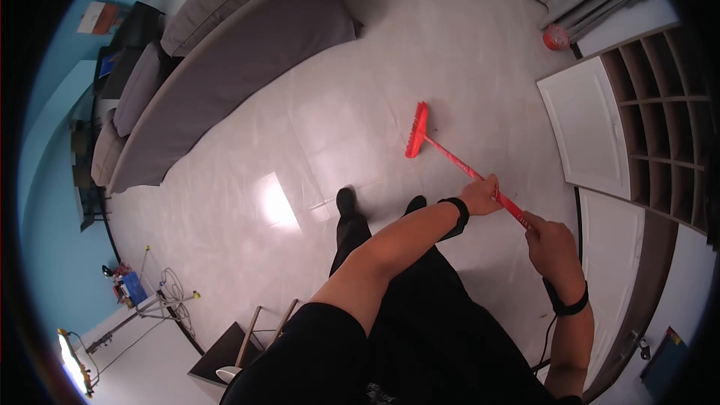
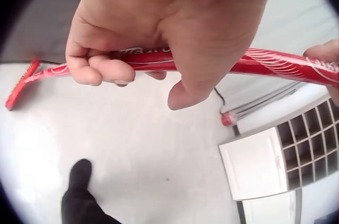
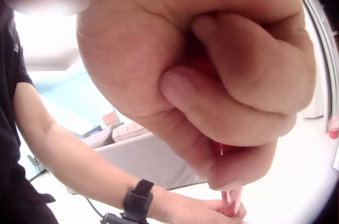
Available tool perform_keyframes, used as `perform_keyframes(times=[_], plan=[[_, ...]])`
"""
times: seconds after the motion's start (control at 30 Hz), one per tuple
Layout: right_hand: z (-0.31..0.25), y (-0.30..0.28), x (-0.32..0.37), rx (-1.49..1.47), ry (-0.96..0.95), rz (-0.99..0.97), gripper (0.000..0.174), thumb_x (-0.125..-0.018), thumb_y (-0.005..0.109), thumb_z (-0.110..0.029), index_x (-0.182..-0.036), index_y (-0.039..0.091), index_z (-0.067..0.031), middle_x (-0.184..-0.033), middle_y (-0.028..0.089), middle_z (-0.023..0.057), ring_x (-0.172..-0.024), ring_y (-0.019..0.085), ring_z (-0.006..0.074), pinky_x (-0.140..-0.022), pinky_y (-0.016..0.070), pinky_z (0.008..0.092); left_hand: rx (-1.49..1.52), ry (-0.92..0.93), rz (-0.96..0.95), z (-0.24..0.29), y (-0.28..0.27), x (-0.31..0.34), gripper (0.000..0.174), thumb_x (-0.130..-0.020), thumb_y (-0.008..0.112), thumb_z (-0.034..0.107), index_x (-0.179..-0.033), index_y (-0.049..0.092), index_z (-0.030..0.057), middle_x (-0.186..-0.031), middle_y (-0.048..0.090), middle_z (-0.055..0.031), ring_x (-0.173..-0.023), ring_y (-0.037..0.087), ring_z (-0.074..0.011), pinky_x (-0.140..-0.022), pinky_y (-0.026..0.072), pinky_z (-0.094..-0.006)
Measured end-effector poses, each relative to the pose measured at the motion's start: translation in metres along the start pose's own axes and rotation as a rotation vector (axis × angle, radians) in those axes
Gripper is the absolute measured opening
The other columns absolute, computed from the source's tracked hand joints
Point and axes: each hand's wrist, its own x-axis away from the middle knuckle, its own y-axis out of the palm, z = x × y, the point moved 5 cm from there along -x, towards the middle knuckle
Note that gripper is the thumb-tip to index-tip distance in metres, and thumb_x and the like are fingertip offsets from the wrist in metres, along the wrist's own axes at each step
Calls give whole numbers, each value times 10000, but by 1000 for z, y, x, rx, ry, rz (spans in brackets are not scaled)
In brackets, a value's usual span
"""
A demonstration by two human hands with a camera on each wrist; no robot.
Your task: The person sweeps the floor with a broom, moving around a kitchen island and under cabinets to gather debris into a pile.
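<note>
A red broom (image 1: 450,156) slants across the head view, its bristled head (image 1: 417,130) down on the pale floor. My left hand (image 1: 481,195) grips the handle about midway; in the left wrist view the fingers of this hand (image 2: 169,28) curl round the red handle (image 2: 280,66). Higher up, near the handle's upper end, my right hand (image 1: 553,249) holds it. Seen from the right wrist, the fingers of the right hand (image 3: 212,75) are wrapped tightly round the handle and hide most of it.
A grey sofa (image 1: 247,67) stands at the upper left. On the right are a white cabinet (image 1: 589,124) and a shelf with square compartments (image 1: 660,116). A red object (image 1: 556,37) lies by the curtain. A light stand (image 1: 161,304) and a dark table (image 1: 217,356) are at the lower left.
</note>
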Motion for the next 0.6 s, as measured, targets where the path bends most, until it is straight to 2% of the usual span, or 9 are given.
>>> perform_keyframes(times=[0.07,0.13,0.27,0.33,0.37,0.5,0.6], plan=[[-19,-11,-2,37,-22,3,336,-852,625,-78,-1183,678,-77,-831,670,232,-777,646,403,-722,517,477,4,21,-19,8,-19,9,530,-766,769,389,-1098,486,89,-993,634,-194,-1056,576,-379,-865,500,-437],[-39,-23,-8,-74,-47,53,295,-871,617,-66,-1155,679,-18,-842,672,246,-772,655,410,-705,515,432,16,72,21,10,-44,16,516,-782,759,393,-1097,498,79,-966,646,-188,-1057,580,-382,-868,499,-438],[-80,-16,-45,-200,-33,47,322,-850,622,-67,-1167,680,-62,-837,669,232,-770,660,390,-700,520,440,-118,30,106,-7,-123,31,533,-802,739,446,-1075,522,42,-1006,674,-192,-1055,603,-417,-878,504,-461],[-106,-3,-71,-342,-46,12,338,-868,630,-57,-1203,661,-29,-822,680,197,-690,634,260,-691,502,349,-197,-48,131,-29,-169,39,557,-797,739,471,-1066,525,33,-1018,684,-193,-1058,609,-425,-885,508,-468],[-122,4,-86,-386,-57,7,342,-869,631,-51,-1209,659,-31,-847,686,185,-706,626,225,-707,505,330,-198,-55,137,-40,-193,45,563,-796,739,478,-1065,525,32,-1012,685,-196,-1060,612,-422,-889,509,-467],[-190,53,-157,-459,-97,0,337,-881,621,-51,-1216,652,-32,-857,691,181,-728,644,226,-727,512,325,-296,-137,162,-110,-293,63,578,-794,739,490,-1066,523,27,-1003,686,-208,-1073,619,-406,-888,513,-476],[-257,92,-206,-525,-170,-47,344,-889,618,-56,-1232,642,-41,-863,688,190,-739,663,257,-729,521,323,-300,-241,136,-169,-366,89,566,-795,731,474,-1076,519,31,-1018,681,-218,-1089,620,-415,-884,516,-488]])
